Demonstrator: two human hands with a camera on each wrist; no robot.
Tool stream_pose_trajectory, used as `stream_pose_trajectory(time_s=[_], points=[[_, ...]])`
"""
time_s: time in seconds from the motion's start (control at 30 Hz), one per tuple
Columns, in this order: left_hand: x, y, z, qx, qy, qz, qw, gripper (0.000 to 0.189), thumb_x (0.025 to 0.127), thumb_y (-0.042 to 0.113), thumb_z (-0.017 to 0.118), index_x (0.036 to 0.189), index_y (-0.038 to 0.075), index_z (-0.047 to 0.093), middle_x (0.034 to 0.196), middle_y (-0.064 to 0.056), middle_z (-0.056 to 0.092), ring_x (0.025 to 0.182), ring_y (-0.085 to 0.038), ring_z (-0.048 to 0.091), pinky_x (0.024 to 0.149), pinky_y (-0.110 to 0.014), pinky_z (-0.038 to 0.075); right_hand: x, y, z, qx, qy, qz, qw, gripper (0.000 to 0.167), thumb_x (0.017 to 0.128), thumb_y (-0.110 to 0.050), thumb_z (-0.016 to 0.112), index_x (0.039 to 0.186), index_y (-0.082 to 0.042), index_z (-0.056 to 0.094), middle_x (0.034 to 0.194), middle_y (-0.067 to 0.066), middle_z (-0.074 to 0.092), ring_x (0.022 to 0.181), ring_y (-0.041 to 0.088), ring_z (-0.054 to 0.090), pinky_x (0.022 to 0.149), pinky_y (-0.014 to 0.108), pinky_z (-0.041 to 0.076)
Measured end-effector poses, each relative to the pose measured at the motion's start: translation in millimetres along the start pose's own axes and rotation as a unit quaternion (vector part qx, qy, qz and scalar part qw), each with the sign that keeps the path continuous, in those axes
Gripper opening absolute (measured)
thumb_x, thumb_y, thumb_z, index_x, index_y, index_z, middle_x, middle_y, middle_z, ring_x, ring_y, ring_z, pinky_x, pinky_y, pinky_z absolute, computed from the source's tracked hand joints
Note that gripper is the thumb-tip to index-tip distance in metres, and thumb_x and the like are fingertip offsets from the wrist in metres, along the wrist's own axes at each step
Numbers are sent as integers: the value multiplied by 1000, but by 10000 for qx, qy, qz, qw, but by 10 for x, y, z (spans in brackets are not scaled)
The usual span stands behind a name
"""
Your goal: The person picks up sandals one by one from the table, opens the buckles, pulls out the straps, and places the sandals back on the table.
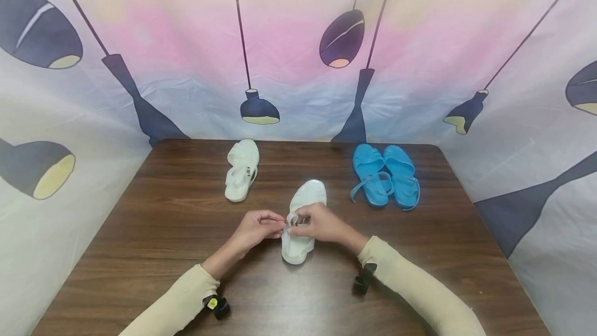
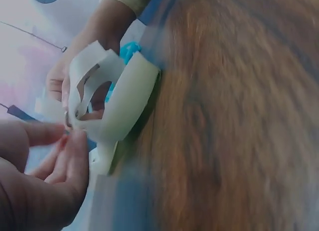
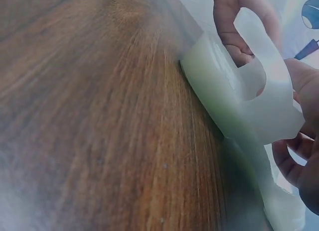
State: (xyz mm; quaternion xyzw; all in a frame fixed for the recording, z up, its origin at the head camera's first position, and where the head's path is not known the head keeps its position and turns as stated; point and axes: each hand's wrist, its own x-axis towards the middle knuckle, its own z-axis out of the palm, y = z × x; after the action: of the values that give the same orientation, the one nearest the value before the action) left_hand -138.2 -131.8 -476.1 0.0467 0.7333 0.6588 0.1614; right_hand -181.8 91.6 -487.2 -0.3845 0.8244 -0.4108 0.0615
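Note:
A white sandal (image 1: 309, 193) lies on the table in front of me, toe pointing away. My left hand (image 1: 255, 230) pinches the end of its ankle strap at the left side, close to the small metal buckle (image 2: 67, 119). From the other side, my right hand (image 1: 323, 223) holds the strap between thumb and fingers, covering part of the sandal's middle. In the left wrist view the strap (image 2: 82, 94) loops up above the heel (image 2: 132, 96). The right wrist view shows the heel (image 3: 209, 86) flat against the wood, with both hands around the strap.
Another white sandal (image 1: 244, 154) stands toward the back left of the brown wooden table (image 1: 177, 206), its strap looped. A pair of blue sandals (image 1: 375, 191) sits side by side at the back right. A curtain (image 1: 289, 40) printed with lamps hangs behind the table.

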Motion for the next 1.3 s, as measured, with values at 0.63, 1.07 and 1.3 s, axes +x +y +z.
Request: stream_pose_trajectory(time_s=[0.63, 1.07, 1.3], points=[[32, 121, 82, 2616, 609, 2077, 9406, 12, 85, 16, 84, 95, 12, 81, 89, 4, 75, 78, -5, 66, 69, -23, 56, 61, -21, -13, 228, -229, 282, 9991, 24, 83, -22, 84, 70, -18, 65, 59, -17, 47, 56, -3, 39, 50, 18, 32], [26, 108, 54, 2199, 236, 1551, 9628, 15, 86, 14, 84, 96, 7, 76, 85, -1, 75, 76, -9, 69, 68, -24, 59, 34, 22, -16, 195, -320, 204, 9991, 14, 89, -24, 81, 82, -16, 71, 71, -14, 60, 64, 0, 49, 58, 18, 44], [-37, 6, -12, 1997, 55, 1012, 9746, 20, 90, 18, 80, 104, 6, 75, 93, -5, 76, 81, -14, 71, 68, -25, 59, 20, 8, -31, 202, -365, 175, 9990, 18, 92, -31, 78, 83, -18, 69, 77, -12, 66, 69, 2, 54, 63, 21, 51]])
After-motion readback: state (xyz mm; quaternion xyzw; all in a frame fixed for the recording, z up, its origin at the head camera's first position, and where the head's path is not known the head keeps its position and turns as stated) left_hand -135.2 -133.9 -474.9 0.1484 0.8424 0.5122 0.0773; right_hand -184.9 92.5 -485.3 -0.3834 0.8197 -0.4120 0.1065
